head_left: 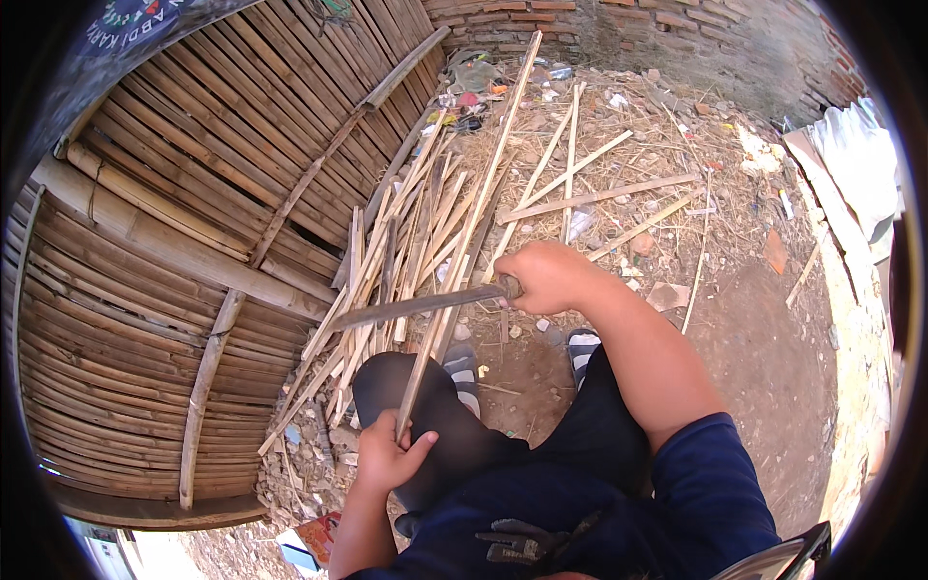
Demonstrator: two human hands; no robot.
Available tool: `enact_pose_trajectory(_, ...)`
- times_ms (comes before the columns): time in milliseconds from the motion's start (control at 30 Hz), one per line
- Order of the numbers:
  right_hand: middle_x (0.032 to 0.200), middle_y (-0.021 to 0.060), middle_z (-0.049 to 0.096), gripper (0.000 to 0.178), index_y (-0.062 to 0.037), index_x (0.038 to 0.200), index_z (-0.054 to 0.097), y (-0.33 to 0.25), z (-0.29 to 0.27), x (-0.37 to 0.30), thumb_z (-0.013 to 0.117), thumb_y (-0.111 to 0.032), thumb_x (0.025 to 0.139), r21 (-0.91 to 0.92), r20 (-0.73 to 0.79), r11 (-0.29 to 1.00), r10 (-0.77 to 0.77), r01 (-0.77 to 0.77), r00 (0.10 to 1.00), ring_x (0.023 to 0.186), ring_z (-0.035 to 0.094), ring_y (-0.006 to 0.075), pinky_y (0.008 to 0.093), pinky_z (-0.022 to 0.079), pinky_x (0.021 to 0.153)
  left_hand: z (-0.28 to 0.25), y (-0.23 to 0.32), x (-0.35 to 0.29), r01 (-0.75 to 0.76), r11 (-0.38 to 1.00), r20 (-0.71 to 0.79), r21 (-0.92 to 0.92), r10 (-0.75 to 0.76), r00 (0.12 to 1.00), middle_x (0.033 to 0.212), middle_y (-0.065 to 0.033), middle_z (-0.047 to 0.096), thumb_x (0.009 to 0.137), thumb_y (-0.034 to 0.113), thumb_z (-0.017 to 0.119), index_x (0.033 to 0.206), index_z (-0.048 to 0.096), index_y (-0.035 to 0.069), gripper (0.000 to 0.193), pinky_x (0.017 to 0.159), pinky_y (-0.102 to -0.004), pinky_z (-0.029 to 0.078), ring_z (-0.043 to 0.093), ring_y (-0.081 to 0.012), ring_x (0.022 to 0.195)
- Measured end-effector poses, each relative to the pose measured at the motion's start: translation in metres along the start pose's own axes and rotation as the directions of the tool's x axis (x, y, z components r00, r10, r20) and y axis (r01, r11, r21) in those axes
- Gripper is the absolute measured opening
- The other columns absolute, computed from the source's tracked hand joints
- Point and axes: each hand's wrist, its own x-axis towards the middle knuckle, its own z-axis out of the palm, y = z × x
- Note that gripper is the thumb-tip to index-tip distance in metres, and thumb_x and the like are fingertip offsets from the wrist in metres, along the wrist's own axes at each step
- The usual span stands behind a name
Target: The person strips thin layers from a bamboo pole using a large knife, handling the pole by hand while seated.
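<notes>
— Bamboo strip (454, 261): long, slanted; lower end gripped in closed left hand (387, 456) above knee.
— Blade (416, 306)?
— Laid across strip; handle clenched in right hand (546, 275). Split bamboo pile (406, 222) beside woven bamboo wall (174, 251).

Left hand (387, 456) fisted near the knee, right hand (546, 275) apparently clenched, arm outstretched.

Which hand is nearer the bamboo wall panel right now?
Left. The left hand grips a bamboo strip low down, close to the bamboo wall panel; the right hand holds the knife farther away.
</notes>
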Motion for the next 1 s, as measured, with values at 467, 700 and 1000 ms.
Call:
enact_pose_trajectory(467,0.087,0.0218,0.073,0.032,-0.0059,0.104,0.070,-0.034,0.016,-0.004,0.078,-0.030,0.085,-0.086,0.161,0.986,-0.128,0.143,0.979,0.089,0.072,0.0429,0.0543,0.056,0.079,-0.003,-0.002,0.004,0.008,1.000,0.041,-0.013,-0.008,0.999,0.060,0.0011,0.053,0.082,0.024,0.089,0.093,0.060,0.003,0.037,0.053,-0.0279,0.044,0.050,-0.0092,0.054)
enact_pose_trajectory(700,0.091,0.0219,0.074,0.033,-0.0053,0.106,0.072,0.046,0.014,0.015,0.078,-0.031,0.086,0.150,-0.184,0.981,0.149,-0.122,0.972,0.092,0.072,0.0425,0.0521,0.056,0.082,-0.001,-0.005,0.006,0.041,0.999,0.019,-0.018,-0.041,0.999,0.058,-0.0020,0.054,0.081,0.028,0.090,0.089,0.060,0.004,0.040,0.053,-0.0320,0.046,0.053,-0.0149,0.052)
enact_pose_trajectory(1000,0.087,0.0219,0.073,0.034,-0.0061,0.106,0.072,-0.036,0.029,0.007,0.078,-0.033,0.085,-0.083,0.194,0.982,-0.152,0.171,0.969,0.089,0.071,0.0429,0.0527,0.056,0.079,-0.004,0.000,0.007,0.106,0.994,0.071,0.017,-0.107,0.992,0.059,-0.0037,0.056,0.082,0.030,0.089,0.089,0.061,0.003,0.040,0.054,-0.0328,0.047,0.056,-0.0153,0.053)
